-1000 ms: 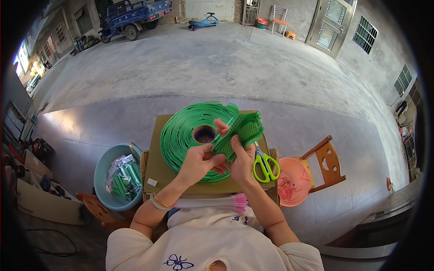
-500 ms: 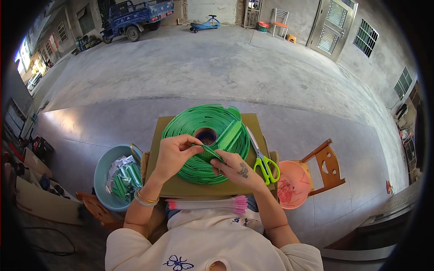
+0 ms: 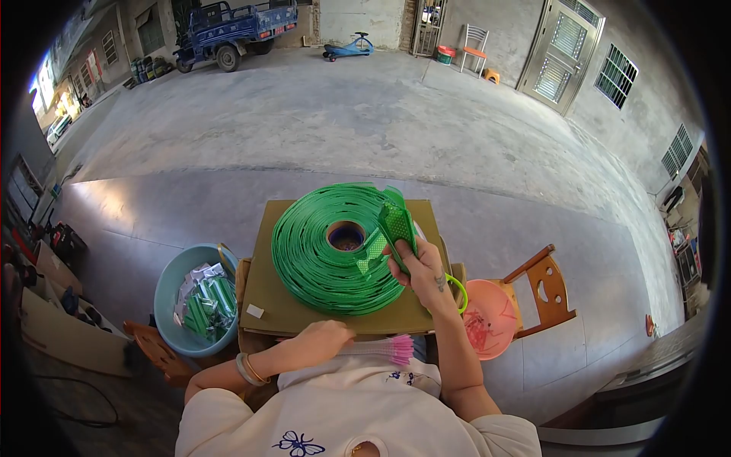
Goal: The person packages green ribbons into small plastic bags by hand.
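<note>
A big coil of flat green plastic strip [image 3: 312, 259] lies on a cardboard box [image 3: 263, 236] in front of me, wound round a cardboard core. My right hand [image 3: 419, 274] grips a folded, white-dotted end of the strip [image 3: 397, 225] over the coil's right side, thumb on top. Low at the box's near edge, my left hand [image 3: 324, 340] is over a bundle of clear, pink-tipped strips [image 3: 396, 349] on my lap; its fingertips are hidden. The yellow-green scissors [image 3: 459, 293] are mostly covered by my right hand and forearm.
A blue basin [image 3: 171, 282] with green and silver packets stands at left, a pink basin [image 3: 499, 297] with red scraps at right by a wooden chair [image 3: 552, 293]. A small white piece [image 3: 255, 311] lies on the box. Beyond are a blue cargo tricycle [image 3: 236, 27] and a ride-on toy [image 3: 350, 47].
My left hand has let go of the green strip and moved down to the pink-tipped bundle. My right hand has lifted the strip's end up and to the right.
</note>
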Demonstrator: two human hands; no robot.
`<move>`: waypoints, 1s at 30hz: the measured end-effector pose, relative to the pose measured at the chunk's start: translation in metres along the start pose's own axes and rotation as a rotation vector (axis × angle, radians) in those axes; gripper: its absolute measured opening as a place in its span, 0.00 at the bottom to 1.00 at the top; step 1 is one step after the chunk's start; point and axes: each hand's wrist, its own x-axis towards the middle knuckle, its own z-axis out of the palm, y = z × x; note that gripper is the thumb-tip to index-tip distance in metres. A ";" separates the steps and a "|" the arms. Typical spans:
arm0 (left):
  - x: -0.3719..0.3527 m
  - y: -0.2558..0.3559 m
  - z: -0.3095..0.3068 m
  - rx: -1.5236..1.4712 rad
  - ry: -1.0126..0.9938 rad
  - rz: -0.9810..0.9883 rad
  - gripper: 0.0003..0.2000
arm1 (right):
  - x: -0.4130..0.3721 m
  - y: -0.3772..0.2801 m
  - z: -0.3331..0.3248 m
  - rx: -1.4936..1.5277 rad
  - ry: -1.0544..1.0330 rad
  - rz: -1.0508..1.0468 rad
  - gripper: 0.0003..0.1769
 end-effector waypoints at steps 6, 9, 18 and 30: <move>0.001 0.002 0.000 0.142 -0.130 -0.028 0.09 | -0.001 -0.002 0.018 0.042 0.084 -0.002 0.12; 0.003 0.009 -0.008 0.111 -0.090 -0.091 0.08 | 0.000 0.000 0.015 0.004 0.057 -0.007 0.12; 0.006 0.012 -0.032 -0.115 0.208 -0.111 0.06 | 0.003 0.007 0.003 0.053 0.014 -0.036 0.14; 0.039 -0.014 -0.107 -1.151 0.706 -0.149 0.08 | 0.005 0.005 -0.011 0.325 -0.361 0.167 0.19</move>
